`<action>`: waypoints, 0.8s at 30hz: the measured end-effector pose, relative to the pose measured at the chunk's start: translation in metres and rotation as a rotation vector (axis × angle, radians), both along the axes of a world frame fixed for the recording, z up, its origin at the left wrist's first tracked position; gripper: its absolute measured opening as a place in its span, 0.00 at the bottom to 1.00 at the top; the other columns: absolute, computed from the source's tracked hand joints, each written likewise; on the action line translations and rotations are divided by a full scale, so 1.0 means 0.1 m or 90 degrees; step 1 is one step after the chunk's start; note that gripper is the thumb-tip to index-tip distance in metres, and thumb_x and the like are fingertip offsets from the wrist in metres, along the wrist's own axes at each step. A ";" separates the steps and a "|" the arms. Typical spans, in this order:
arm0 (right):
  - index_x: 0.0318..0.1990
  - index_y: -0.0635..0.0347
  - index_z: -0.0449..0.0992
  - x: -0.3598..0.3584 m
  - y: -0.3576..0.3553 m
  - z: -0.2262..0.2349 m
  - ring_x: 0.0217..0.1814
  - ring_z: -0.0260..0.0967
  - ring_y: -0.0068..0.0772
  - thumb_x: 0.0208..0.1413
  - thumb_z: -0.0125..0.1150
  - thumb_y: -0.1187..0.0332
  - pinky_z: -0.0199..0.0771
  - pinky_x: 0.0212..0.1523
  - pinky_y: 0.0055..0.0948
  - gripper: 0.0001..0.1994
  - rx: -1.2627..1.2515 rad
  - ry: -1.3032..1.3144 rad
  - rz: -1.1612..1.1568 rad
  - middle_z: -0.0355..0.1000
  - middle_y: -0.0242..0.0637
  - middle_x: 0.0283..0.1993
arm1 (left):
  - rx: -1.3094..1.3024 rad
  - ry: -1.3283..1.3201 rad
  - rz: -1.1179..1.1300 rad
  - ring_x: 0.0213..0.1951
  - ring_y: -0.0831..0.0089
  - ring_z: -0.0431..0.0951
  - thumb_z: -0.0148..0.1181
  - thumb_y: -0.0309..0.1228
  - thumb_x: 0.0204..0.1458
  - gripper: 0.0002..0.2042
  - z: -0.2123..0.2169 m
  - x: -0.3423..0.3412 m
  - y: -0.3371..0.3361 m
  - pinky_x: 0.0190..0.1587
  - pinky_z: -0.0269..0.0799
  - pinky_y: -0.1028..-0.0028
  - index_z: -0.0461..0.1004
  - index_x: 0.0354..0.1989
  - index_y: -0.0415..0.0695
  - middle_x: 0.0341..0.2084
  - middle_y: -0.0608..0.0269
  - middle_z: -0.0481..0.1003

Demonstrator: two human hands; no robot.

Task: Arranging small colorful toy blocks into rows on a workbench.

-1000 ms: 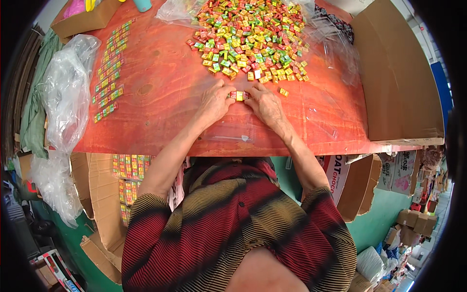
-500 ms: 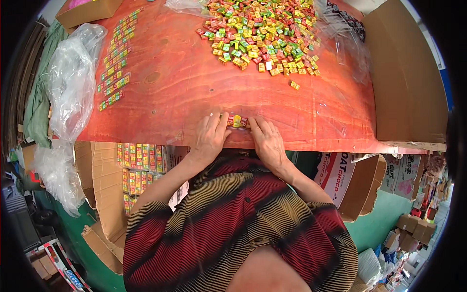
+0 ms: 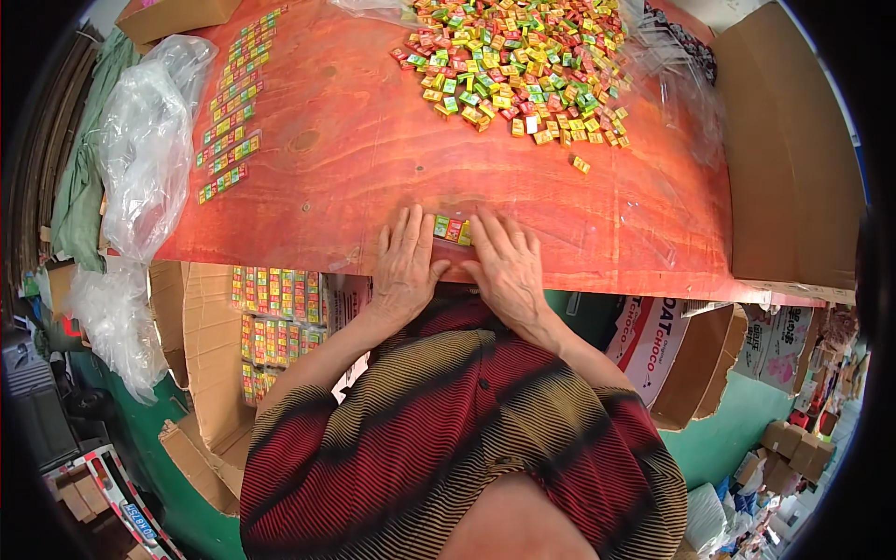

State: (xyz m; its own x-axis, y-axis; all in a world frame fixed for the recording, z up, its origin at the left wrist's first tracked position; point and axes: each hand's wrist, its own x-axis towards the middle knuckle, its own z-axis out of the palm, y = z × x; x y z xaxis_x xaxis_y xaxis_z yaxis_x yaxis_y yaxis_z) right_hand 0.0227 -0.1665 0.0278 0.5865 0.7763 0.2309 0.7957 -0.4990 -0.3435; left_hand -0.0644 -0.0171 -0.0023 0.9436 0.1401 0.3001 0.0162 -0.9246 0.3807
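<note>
A short row of small coloured boxes, with green, red and yellow faces, lies near the front edge of the red wooden table. My left hand lies beside the row's left end, its fingers stretched out and close together. At the other end my right hand has its fingers extended along the boxes, slightly blurred. Both hands seem to touch the row, and they may cover part of it. Clear film seems to lie around the row.
A loose pile of small boxes spreads over the far table. Finished-looking rows line the left side beside crumpled clear plastic. A tall cardboard box stands at right. Below the edge, an open carton holds packed rows.
My fingers have straightened and flattened against the row. Green, red and yellow faces now show between my hands where mostly red and yellow ones were. The view has shifted slightly.
</note>
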 end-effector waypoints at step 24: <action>0.46 0.60 0.68 0.07 0.10 -0.22 0.53 0.56 0.48 0.42 0.60 0.67 0.54 0.52 0.45 0.21 0.121 0.022 -0.033 0.62 0.43 0.46 | 0.049 0.163 -0.006 0.61 0.50 0.48 0.55 0.38 0.47 0.33 0.09 0.00 -0.03 0.55 0.45 0.45 0.51 0.58 0.34 0.60 0.45 0.46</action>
